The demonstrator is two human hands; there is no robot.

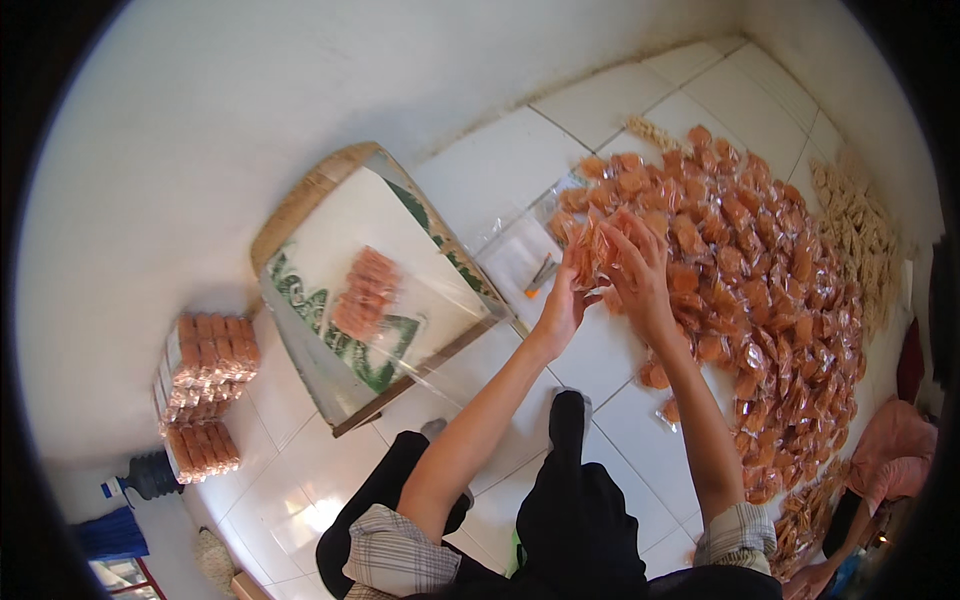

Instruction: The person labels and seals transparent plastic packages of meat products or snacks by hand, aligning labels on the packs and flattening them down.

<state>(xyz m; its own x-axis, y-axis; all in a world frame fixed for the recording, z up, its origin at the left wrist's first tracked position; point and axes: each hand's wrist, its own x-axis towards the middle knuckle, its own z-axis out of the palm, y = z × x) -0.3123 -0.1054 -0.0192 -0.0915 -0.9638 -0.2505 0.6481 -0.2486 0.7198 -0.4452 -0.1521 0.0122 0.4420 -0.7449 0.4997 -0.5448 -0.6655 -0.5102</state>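
L hand [564, 310]: fingers round clear-plastic-wrapped orange packets [595, 250]
R hand [641, 275]: same, fingers bent
Stacked shiny orange blocks [213, 347]: done, prob.
Lg. loose orange-packet heap [765, 330]: remaining, approx. most

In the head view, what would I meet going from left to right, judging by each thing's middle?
Dark water jug, stacked orange packs, wood-edged table, small tool with orange end, left hand, right hand, large heap of wrapped orange pieces, co-worker in pink.

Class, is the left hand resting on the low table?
No, the left hand and right hand hold packets to the right of the low table.
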